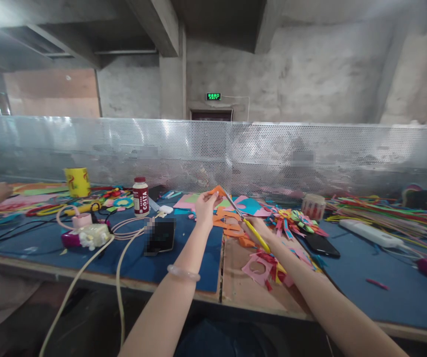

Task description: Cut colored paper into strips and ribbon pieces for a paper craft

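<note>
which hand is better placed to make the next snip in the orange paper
Right. The right hand already has the yellow-handled scissors in its grip, blades pointing up at the orange paper. The left hand is pinching that paper by its edge, so it likely serves best as the holder.

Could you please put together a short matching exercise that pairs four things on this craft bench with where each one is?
Things:
1. orange paper
2. scissors
3. brown bottle
4. yellow cup

Places:
A. held in the right hand
B. far left of the bench, near the mesh screen
C. pinched in the left hand
D. standing on the blue mat, left of the left hand

Pairs: 1-C, 2-A, 3-D, 4-B
</note>
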The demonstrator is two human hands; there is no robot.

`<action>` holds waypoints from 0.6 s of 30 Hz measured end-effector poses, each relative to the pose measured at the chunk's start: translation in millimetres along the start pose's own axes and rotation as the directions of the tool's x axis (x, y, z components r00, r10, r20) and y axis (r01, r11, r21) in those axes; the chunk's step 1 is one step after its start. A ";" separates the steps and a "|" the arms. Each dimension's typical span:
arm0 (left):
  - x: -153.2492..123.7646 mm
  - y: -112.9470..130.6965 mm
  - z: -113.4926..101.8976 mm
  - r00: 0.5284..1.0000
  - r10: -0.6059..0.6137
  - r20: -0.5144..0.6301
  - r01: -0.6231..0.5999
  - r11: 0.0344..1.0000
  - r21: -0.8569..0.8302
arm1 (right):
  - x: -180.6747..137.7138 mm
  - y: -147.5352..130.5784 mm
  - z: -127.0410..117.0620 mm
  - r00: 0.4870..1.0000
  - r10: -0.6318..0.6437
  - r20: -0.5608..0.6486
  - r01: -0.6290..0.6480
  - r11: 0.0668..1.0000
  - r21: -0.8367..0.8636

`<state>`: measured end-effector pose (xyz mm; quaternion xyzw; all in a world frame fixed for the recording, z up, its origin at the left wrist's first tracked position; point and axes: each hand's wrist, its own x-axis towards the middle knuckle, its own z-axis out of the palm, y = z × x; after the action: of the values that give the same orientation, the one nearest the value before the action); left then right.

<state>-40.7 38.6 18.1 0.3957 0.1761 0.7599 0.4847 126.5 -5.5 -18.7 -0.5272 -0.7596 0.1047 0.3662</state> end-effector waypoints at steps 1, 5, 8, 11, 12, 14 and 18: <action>0.1 0.0 0.0 1.000 -0.002 -0.001 0.002 1.000 -0.004 | 0.1 0.5 0.1 1.000 -0.004 -0.001 0.004 1.000 -0.002; 0.6 -0.3 -0.1 1.000 -0.011 0.003 0.011 1.000 -0.016 | 0.5 2.7 1.2 1.000 -0.016 -0.008 0.016 1.000 -0.008; 0.9 -0.3 -0.1 1.000 -0.016 0.002 0.016 1.000 -0.024 | 0.6 3.3 1.9 1.000 -0.021 -0.010 0.021 1.000 -0.017; 0.6 0.5 0.3 1.000 -0.020 0.002 0.020 0.999 -0.026 | 0.6 3.2 2.0 0.999 -0.031 -0.009 0.031 0.999 -0.026; 0.4 0.8 0.5 1.000 -0.021 0.003 0.021 0.999 -0.025 | 0.7 3.1 1.9 0.999 -0.035 -0.010 0.035 0.999 -0.029; -0.1 1.3 0.9 1.000 -0.023 0.008 0.023 0.999 -0.022 | 0.6 2.7 1.7 0.999 -0.043 -0.012 0.043 0.998 -0.036; -0.8 0.7 0.9 0.999 -0.036 0.020 0.036 0.999 -0.001 | 0.1 1.0 1.9 0.998 -0.066 -0.007 0.066 0.996 -0.052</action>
<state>-40.3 37.5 18.7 0.3999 0.1778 0.7470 0.5005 125.9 -4.5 -20.6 -0.5115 -0.7775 0.0704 0.3589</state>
